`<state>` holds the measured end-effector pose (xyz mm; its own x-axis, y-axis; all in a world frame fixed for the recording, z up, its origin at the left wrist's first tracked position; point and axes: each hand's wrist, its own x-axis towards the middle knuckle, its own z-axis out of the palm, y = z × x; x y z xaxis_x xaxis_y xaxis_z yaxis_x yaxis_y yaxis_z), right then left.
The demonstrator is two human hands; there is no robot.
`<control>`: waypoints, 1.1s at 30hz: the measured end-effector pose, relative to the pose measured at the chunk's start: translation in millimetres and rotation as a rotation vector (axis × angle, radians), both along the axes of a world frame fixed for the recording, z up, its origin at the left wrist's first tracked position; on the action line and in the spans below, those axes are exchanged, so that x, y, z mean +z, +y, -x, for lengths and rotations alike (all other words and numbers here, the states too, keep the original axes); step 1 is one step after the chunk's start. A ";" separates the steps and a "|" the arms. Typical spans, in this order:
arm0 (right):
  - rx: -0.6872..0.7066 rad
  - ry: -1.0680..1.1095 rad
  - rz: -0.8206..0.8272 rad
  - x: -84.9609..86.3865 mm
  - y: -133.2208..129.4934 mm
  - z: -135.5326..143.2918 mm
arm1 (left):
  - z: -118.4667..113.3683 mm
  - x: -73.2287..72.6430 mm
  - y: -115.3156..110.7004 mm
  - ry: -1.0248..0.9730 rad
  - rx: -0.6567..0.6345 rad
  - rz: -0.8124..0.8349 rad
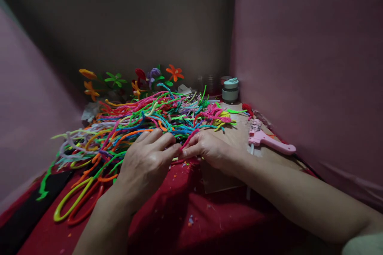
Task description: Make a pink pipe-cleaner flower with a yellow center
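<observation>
Between my two hands runs a pink pipe cleaner [190, 138], with its upper end sticking up past my right fingers. My left hand [149, 157] is closed, its thumb and forefinger pinching the pipe cleaner's lower part. Fingertips of my right hand [206, 147] pinch the same pipe cleaner just to the right, almost touching the left thumb. A large heap of colourful pipe cleaners [128, 121] lies right behind and left of my hands. Part of the pink one is hidden by my fingers.
A pink glue gun [269, 141] lies on a cardboard sheet [236, 137] at right. Behind it stands a lidded jar [230, 91]. Pipe-cleaner flowers [175, 72] stand at the back. Fuzz scraps dot the red cloth [167, 215]. Pink walls [308, 48] rise on both sides.
</observation>
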<state>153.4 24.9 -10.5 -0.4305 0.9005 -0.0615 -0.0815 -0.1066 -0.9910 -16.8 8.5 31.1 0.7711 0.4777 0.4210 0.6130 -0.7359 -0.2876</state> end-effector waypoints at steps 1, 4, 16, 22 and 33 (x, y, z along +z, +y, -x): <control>-0.006 -0.047 -0.010 -0.6 0.0 0.9 | -0.2 0.5 -1.8 0.030 0.004 0.035; -0.021 -0.176 -0.075 -6.2 0.7 4.7 | -0.2 -2.8 -2.4 -0.027 0.052 0.205; -0.277 -0.687 -1.297 -5.8 -21.0 2.2 | -2.1 -18.4 19.2 -1.088 0.158 1.687; -0.284 -0.339 -1.105 6.8 -19.8 -0.5 | 3.4 -4.7 10.3 -1.150 0.031 1.229; 0.022 -0.048 -0.553 10.7 -18.2 -1.7 | 10.2 13.5 -1.6 -0.678 -0.161 0.868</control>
